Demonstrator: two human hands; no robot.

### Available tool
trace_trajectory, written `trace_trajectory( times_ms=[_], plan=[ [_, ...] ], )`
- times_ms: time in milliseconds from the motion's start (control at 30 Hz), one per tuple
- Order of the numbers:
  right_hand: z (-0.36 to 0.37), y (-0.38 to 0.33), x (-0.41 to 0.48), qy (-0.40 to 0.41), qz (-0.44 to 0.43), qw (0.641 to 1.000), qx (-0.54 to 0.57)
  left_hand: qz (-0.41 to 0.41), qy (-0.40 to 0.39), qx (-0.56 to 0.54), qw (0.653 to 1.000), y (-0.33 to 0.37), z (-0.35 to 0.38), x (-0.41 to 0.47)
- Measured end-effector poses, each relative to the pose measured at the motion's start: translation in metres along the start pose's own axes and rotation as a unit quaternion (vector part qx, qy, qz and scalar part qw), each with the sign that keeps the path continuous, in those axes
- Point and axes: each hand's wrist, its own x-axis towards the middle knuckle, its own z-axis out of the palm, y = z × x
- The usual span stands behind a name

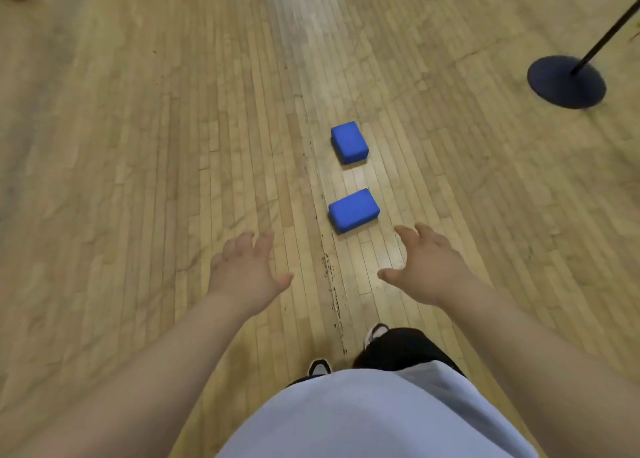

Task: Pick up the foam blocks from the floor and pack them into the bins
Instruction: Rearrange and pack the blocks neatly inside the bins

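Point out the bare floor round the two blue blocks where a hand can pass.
A narrow strip of floor shows bare between the near blue block and the far blue block. Wide bare floor lies left of both, and right as far as the black stand base. The open left hand and right hand hang short of the near block. Nothing crowds them.
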Motion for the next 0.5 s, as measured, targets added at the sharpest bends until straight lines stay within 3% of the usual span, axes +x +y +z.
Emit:
trace_trajectory(
  times_ms=[233, 500],
  plan=[
    [-0.071, 0.003, 0.193, -0.017, -0.015, 0.999, 0.025, -0.014, -0.019, -0.01, 1.0, 0.045, -0.044, 0.172],
    [-0.196, -0.007, 0.399, -0.036, -0.037, 0.998, 0.037, -0.008, -0.019, -0.013, 1.0, 0.1, -0.143, 0.368]
  ],
)
